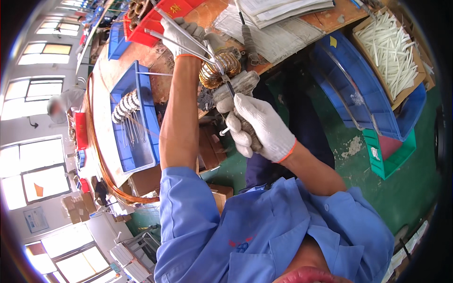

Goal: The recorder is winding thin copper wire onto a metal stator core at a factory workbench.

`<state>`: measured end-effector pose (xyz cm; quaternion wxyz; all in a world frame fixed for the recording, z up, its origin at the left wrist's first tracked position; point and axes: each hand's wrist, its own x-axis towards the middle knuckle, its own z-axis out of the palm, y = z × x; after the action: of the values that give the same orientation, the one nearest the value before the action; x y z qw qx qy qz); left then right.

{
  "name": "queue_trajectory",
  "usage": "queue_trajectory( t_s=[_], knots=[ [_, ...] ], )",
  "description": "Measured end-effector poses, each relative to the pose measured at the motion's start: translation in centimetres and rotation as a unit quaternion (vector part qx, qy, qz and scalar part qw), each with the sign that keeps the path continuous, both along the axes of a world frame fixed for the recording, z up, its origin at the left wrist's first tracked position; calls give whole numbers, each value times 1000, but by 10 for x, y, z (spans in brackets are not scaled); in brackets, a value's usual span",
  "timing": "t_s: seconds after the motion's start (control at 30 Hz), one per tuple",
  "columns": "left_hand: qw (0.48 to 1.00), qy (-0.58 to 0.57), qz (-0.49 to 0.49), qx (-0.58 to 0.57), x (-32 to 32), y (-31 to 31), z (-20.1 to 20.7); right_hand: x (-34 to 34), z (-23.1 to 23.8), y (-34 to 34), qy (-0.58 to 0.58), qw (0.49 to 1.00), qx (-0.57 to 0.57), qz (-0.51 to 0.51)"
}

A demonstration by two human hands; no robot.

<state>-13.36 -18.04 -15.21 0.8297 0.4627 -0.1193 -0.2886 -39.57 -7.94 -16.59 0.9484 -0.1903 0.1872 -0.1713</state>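
A ring-shaped coil wound with bright copper wire (219, 70) sits at the table edge, by a worn grey block (238, 87). My left hand (181, 37), in a pale work glove, is closed at the coil's far left side, its stained fingertips against it. Long white-sleeved leads (181, 45) run from the coil across that hand and wrist. My right hand (262, 125), gloved too, is wrapped round a slim tool with a dark shaft (230, 88), whose tip meets the coil. A short white piece (224, 132) pokes out beside the right fingers.
Finished-looking coils with white wrapping (125, 107) lie in a blue tray (141, 162) at left. Red bins (163, 21) and papers (292, 9) are at the back. A tape-handled tool (247, 40) lies beyond the coil. At right, white sleeves (389, 49) fill a carton above blue bins (349, 99).
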Motion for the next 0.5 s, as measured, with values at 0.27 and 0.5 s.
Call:
queue_trajectory(
  t_s=[0.27,0.5],
  knots=[
    [995,-14,-96,-4,42,-1,7,-132,-24,35,93,933,-258,234],
    [980,-182,-75,-7,137,-17,41,-154,-35,52,102,974,-154,129]
  ],
)
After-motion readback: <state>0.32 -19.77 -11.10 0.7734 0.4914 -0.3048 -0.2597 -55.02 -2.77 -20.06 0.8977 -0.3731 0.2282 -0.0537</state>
